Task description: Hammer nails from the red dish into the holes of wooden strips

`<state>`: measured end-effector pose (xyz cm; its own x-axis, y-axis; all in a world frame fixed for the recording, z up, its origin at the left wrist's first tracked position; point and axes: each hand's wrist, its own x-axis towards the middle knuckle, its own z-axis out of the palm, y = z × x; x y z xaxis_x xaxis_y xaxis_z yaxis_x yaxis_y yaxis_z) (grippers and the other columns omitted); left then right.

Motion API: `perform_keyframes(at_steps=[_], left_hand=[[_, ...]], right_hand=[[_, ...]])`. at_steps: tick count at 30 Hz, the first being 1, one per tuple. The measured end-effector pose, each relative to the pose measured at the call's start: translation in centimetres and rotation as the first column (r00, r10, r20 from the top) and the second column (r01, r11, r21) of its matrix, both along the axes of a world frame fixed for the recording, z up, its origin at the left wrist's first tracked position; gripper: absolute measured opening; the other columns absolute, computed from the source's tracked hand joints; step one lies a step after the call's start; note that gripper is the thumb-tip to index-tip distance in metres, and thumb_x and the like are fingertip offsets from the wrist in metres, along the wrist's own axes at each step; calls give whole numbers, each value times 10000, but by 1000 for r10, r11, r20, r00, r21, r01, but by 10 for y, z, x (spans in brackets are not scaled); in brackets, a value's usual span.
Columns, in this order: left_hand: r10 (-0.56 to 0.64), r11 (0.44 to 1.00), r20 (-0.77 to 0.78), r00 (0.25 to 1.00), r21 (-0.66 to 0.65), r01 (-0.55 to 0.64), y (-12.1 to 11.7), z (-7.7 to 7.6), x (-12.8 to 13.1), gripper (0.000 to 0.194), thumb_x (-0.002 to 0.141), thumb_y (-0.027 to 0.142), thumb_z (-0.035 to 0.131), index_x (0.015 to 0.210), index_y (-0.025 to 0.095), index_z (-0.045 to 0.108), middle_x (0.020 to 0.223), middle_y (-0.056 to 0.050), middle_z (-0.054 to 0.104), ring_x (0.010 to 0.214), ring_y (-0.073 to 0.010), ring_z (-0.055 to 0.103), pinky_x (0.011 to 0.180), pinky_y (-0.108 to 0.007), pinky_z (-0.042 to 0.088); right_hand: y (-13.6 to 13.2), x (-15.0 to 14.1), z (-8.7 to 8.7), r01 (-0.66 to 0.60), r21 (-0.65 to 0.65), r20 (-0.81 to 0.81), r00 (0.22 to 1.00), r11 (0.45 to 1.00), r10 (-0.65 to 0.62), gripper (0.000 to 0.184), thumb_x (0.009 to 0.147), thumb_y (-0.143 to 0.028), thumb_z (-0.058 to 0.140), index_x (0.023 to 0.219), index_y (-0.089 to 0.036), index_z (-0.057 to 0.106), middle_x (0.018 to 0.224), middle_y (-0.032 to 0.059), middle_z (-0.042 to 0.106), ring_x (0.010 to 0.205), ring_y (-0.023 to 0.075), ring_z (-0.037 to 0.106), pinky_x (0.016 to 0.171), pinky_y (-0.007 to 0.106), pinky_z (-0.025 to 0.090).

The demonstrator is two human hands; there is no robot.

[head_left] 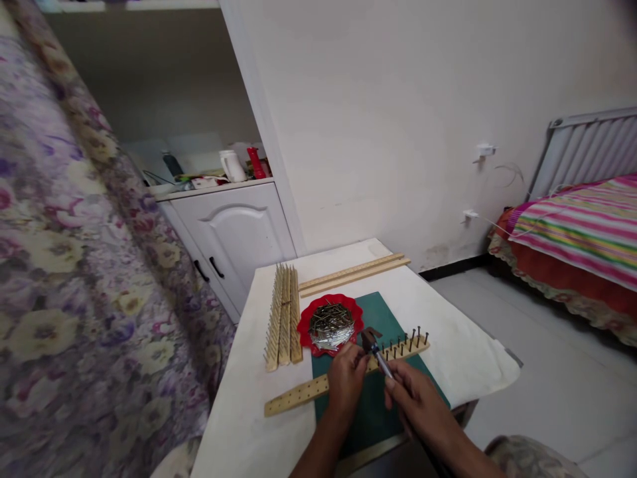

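The wooden strip lies under my left hand, running out to both sides of it. To the right of this hand, dark nails stand upright in the strip; to the left, I see only small holes. My left fingers are bent together at the strip, but I cannot tell if they pinch a nail. My right hand is gripping the hammer by its handle, and the hammer head is just beside my left fingertips.

Just beyond my left hand is a red dish with wavy rim. It contains a heap of loose nails, brownish on the far side and brighter silver on the side near my hand. The dish is partly over the green mat, which lies on the white surface.

Left of the dish, three strips full of nails lie side by side. Farther from my hands, beyond the dish, are two more strips. Far ahead to the left, an open shelf holds a white jug and a red bottle.
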<state>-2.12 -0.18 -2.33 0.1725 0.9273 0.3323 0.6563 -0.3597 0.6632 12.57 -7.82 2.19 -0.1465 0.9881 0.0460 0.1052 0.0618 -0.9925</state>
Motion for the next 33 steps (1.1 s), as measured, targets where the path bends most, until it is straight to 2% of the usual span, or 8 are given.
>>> perform_keyframes(at_steps=[3,6,10,16,20,23,28,33], left_hand=[[-9,1000,5,1000,0,9,0,-1,-1,118,769,163,493,732,166,605,731,-9,583,691,-141,526,612,-225,332],[-7,1000,17,1000,-4,7,-1,-2,-1,117,772,171,494,717,164,597,733,-11,586,695,-143,531,614,-227,334],[-8,1000,19,1000,-6,8,0,-2,-1,128,781,180,492,711,166,598,727,-10,584,693,-142,532,619,-230,341],[5,1000,24,1000,6,-5,-2,-2,0,126,774,191,506,706,173,610,725,-4,564,687,-137,526,633,-234,360],[-29,1000,58,998,-3,29,-6,5,-5,122,777,199,513,767,183,634,770,-14,587,721,-146,543,656,-241,385],[-35,999,54,998,24,34,-4,16,-17,147,800,208,492,792,188,637,789,-19,602,741,-151,553,674,-246,399],[83,992,-116,990,107,-71,25,38,-50,174,825,199,450,818,188,624,835,-34,605,789,-166,559,711,-262,410],[186,982,-442,877,98,-158,63,51,-69,162,800,144,468,850,183,617,914,-47,611,895,-178,554,794,-273,404]], right_hand=[[1,-1,-2,-9,29,63,998,1000,7,224,869,-393,439,860,-193,538,581,-47,553,316,80,427,305,182,299],[0,-1,-4,-14,24,42,999,1000,13,235,882,-405,416,915,-198,524,594,-55,552,305,73,410,307,179,293],[-1,-1,-3,-18,2,42,999,1000,18,235,878,-409,425,857,-194,518,594,-51,559,303,70,421,307,176,288],[-1,4,-6,-3,-35,-48,999,999,1,240,877,-415,432,951,-198,503,616,-64,548,292,58,416,297,170,295],[0,9,-8,18,-55,-90,996,998,-23,240,878,-420,431,950,-199,489,633,-67,550,286,43,409,297,160,278],[-1,11,-6,28,-51,-88,996,998,-32,246,873,-434,433,914,-196,482,635,-66,553,280,37,407,292,158,269],[-2,12,-5,38,-53,-104,994,998,-43,258,868,-450,434,900,-197,472,628,-69,541,281,37,400,286,157,269],[-1,11,-7,47,-52,-112,992,998,-53,267,867,-461,437,891,-199,483,615,-68,539,290,46,410,293,161,282]])
